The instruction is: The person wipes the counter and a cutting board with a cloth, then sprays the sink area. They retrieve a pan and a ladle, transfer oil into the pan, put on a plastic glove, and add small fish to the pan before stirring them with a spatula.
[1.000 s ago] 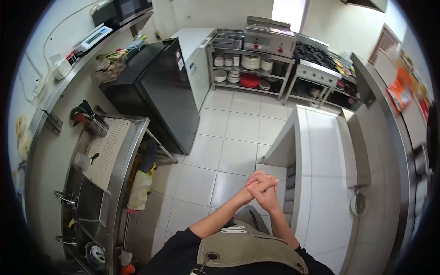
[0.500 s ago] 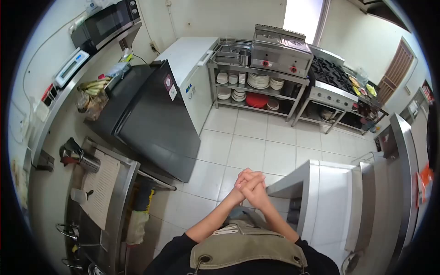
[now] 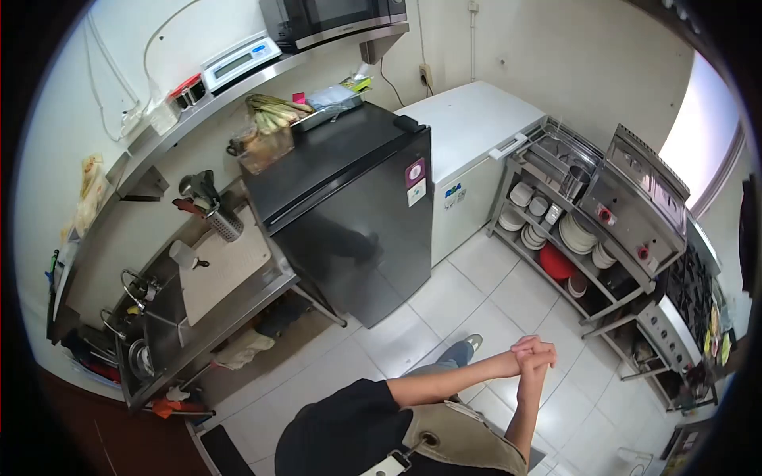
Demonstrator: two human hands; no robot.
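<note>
My left hand [image 3: 522, 353] and my right hand [image 3: 542, 357] are clasped together in front of my body, fingers closed and interlaced. No object shows in either one. Both are held in the air above the white tiled floor [image 3: 468, 274], over an apron [image 3: 452, 432]. One foot [image 3: 474, 341] shows beyond my left forearm. Nearest ahead of me stands a black fridge [image 3: 357, 238].
At left, a steel sink counter [image 3: 274, 289] carries a cutting board [image 3: 226, 274] and a utensil holder [image 3: 226, 224]. A white chest freezer [image 3: 484, 119] stands beyond the fridge. To the right are a dish rack [image 3: 516, 246] and a stove [image 3: 663, 329]. A microwave [image 3: 333, 22] is on the shelf.
My view and body have turned left, bringing the sink and fridge nearer the middle of the picture. My hands stay clasped and now appear farther right. A foot has come into view.
</note>
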